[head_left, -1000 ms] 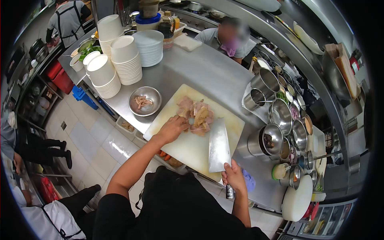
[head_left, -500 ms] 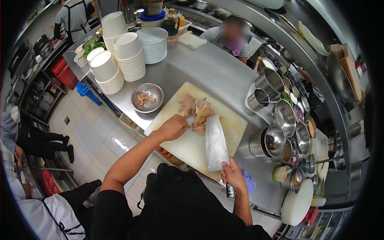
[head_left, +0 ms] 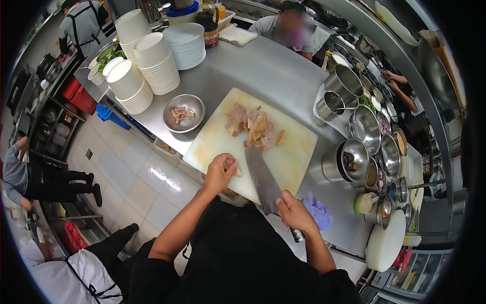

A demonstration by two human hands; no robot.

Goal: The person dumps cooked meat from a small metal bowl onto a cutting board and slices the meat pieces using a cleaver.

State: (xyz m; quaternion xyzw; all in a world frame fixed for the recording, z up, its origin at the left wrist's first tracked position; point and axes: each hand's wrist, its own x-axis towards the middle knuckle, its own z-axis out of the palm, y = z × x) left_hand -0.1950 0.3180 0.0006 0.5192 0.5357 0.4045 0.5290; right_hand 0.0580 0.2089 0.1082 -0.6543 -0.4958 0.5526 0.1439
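Note:
My right hand (head_left: 297, 214) grips the handle of a broad cleaver (head_left: 263, 180), its blade over the white cutting board (head_left: 202, 147) and its tip near the meat. Pieces of raw chicken (head_left: 257, 125) lie in a heap on the upper middle of the board. A small strip (head_left: 281, 137) sits apart, just right of the heap. My left hand (head_left: 220, 173) is closed over the board's near left part, with a small pale chicken piece (head_left: 238, 171) at its fingertips. Left of the board stands a steel bowl (head_left: 171, 124) with thin strips of meat inside.
Stacked white tubs (head_left: 158, 63) and plates (head_left: 184, 46) stand at the far left of the steel counter. Steel pots and bowls (head_left: 364, 126) crowd the right side. A purple cloth (head_left: 318, 211) lies right of the board. Co-workers stand across the counter and at left.
My left hand has drawn back from the chicken heap toward me, bringing a small piece. The cleaver has turned and moved nearer me, leaving a strip apart from the heap.

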